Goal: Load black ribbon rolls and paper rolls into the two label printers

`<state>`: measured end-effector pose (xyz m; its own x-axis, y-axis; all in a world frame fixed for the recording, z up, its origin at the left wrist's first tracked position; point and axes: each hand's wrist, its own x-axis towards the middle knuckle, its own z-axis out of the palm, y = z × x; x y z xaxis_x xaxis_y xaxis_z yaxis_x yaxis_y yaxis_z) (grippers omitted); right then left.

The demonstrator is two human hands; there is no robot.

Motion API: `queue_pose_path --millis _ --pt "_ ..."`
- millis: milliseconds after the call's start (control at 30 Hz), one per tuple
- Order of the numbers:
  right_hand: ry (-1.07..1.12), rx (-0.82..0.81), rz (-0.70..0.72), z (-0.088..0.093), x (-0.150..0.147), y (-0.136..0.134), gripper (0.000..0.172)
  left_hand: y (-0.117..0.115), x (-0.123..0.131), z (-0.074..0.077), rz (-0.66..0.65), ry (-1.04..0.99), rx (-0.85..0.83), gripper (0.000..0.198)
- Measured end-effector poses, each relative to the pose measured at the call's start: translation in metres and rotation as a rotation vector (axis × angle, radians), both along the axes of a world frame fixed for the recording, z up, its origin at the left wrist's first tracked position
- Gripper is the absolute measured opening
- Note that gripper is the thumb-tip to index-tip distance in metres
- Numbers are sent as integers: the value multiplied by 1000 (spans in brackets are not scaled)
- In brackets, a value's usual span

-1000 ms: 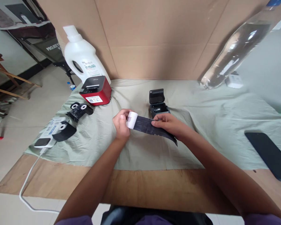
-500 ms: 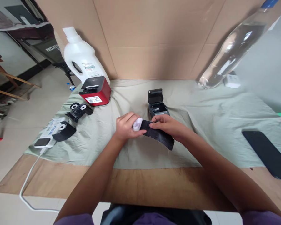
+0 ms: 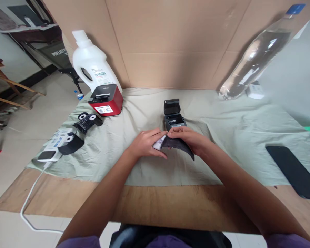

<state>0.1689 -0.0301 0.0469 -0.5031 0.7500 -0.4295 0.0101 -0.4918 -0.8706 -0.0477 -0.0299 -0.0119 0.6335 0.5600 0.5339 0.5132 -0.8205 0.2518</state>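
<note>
My left hand (image 3: 147, 143) is closed around a small white roll (image 3: 159, 142) with faint markings, mostly hidden by the fingers. From the roll a dark, curved strip (image 3: 179, 144) hangs out to the right; its material is unclear. My right hand (image 3: 186, 136) pinches the strip's upper edge near the roll, with the fingertips of both hands close together. Just beyond them, a small dark portable printer (image 3: 176, 121) lies on the cloth with its lid (image 3: 171, 106) raised. My hands cover its near end.
At left stand a red-and-black printer (image 3: 106, 100) and a white detergent jug (image 3: 90, 63). Black rolled strips (image 3: 71, 145) lie by a white device (image 3: 47, 156) with a cable. A large clear bottle (image 3: 258, 55) leans at right, above a phone (image 3: 293, 170). Cardboard (image 3: 170, 41) stands behind.
Both hands have drawn closer together. The white roll has tilted, and the dark strip has turned from nearly flat to more edge-on. My right hand now grips it closer to the roll.
</note>
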Motion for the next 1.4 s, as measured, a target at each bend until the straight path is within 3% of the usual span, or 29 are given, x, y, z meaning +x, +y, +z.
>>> queue_pose_path --millis 133,267,600,767,833,933,1100,1267,1400 --pt "27 -18 -22 -7 3 4 21 -3 3 2 23 36 -200 73" --pt "36 -38 -20 -12 5 8 20 -3 11 -3 -10 -111 -347 71" --pt "52 -41 -61 -8 8 9 15 -1 18 -12 95 -401 -432 86" --pt "108 -23 -159 -4 11 9 15 -1 19 -7 175 -528 -421 33" --pt "172 -2 -201 -1 11 8 18 0 21 -7 166 -526 -411 24" --pt "250 75 -188 3 12 7 19 0 24 -11 165 -552 -452 27" --pt "222 293 -182 1 13 6 35 0 28 -18 188 -731 -556 62" --pt "160 465 -150 -12 11 10 47 -3 28 -16 177 -767 -569 66" --pt "-49 732 -56 -19 11 10 35 -4 28 -13 174 -797 -600 68"
